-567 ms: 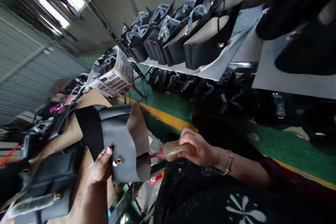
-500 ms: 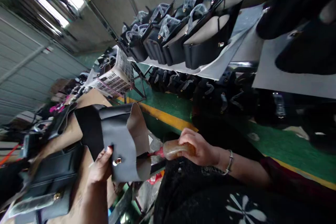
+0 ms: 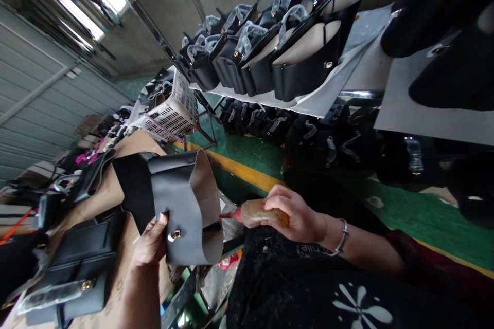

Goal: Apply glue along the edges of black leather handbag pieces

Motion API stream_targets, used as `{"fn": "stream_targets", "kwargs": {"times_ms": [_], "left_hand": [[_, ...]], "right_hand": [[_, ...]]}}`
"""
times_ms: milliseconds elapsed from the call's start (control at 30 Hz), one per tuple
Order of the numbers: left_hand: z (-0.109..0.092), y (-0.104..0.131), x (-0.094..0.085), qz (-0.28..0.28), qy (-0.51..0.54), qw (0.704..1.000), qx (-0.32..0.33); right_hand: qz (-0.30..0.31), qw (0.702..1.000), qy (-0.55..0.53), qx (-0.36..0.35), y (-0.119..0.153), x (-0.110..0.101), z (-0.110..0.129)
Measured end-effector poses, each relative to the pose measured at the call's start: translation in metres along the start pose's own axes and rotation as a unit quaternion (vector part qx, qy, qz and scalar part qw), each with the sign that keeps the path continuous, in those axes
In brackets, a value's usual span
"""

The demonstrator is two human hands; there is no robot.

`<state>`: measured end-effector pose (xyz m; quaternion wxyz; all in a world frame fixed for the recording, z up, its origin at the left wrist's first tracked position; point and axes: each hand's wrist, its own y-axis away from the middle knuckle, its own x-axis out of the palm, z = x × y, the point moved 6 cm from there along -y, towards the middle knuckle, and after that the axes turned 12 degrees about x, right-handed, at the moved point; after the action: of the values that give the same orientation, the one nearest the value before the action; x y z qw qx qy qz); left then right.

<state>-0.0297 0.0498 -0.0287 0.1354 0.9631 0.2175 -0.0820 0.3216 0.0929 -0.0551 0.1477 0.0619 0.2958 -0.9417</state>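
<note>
My left hand (image 3: 152, 240) grips the lower left side of a black leather bag (image 3: 175, 209), its thumb on the front beside a gold-coloured clasp. The bag is tilted, its beige-lined opening facing right and a wide black flap spreading out to the left. In my right hand (image 3: 295, 214) is a squeeze bottle (image 3: 257, 213), amber-brown with a red nozzle. The nozzle points left at the bag's opening, close to its edge; whether it touches I cannot tell. My left fingers behind the bag are hidden.
Another black bag (image 3: 83, 257) lies on the cardboard-topped table (image 3: 142, 144) at left. A white plastic basket (image 3: 175, 113) stands beyond. Several finished-looking black bags (image 3: 304, 69) line a rack shelf (image 3: 320, 105), with more below it. A yellow line (image 3: 239, 172) crosses the green floor.
My right hand has drawn the bottle slightly back, so its nozzle sits a little farther out of the bag's opening. My left hand keeps its hold on the bag.
</note>
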Motion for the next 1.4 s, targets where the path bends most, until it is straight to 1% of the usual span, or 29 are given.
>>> {"fn": "stream_targets", "kwargs": {"times_ms": [67, 100, 333, 533, 667, 767, 833, 967, 1067, 1267, 1333, 1400], "left_hand": [[0.005, 0.001, 0.001, 0.009, 0.057, 0.998, -0.039], [0.007, 0.001, 0.001, 0.012, 0.075, 0.996, -0.048], [0.005, 0.000, 0.004, 0.023, 0.076, 0.996, -0.037], [0.002, 0.001, 0.005, 0.015, 0.067, 0.997, -0.023], [0.000, 0.003, 0.007, 0.016, 0.071, 0.997, -0.028], [-0.002, 0.003, 0.007, 0.009, 0.070, 0.997, -0.025], [-0.004, 0.004, 0.008, 0.006, 0.068, 0.997, -0.026], [-0.005, 0.005, 0.009, -0.001, 0.060, 0.998, -0.026], [-0.005, 0.005, 0.009, -0.008, 0.053, 0.998, -0.023], [-0.008, 0.003, 0.006, -0.035, 0.039, 0.999, 0.006], [-0.013, 0.004, 0.002, -0.051, 0.038, 0.998, 0.022], [-0.020, 0.007, -0.003, -0.070, 0.040, 0.996, 0.042]], "right_hand": [[-0.004, 1.000, -0.002, 0.015, 0.000, 0.000, -0.002], [-0.003, 1.000, -0.003, 0.023, 0.000, 0.000, -0.003], [0.026, 0.997, -0.031, 0.065, 0.005, 0.000, -0.010], [0.022, 0.995, -0.036, 0.088, 0.008, -0.001, -0.018], [0.018, 0.992, -0.051, 0.111, 0.008, -0.001, -0.020], [-0.011, 0.988, -0.046, 0.149, 0.005, 0.001, -0.024], [-0.019, 0.983, -0.032, 0.179, 0.002, 0.004, -0.029], [0.003, 0.973, -0.026, 0.229, -0.001, 0.012, -0.036], [0.018, 0.976, -0.037, 0.212, -0.001, 0.011, -0.031], [0.046, 0.992, -0.035, 0.113, -0.004, 0.006, -0.010], [0.055, 0.992, -0.038, 0.105, -0.002, 0.006, -0.007], [0.064, 0.990, -0.047, 0.114, 0.002, 0.007, -0.009]]}}
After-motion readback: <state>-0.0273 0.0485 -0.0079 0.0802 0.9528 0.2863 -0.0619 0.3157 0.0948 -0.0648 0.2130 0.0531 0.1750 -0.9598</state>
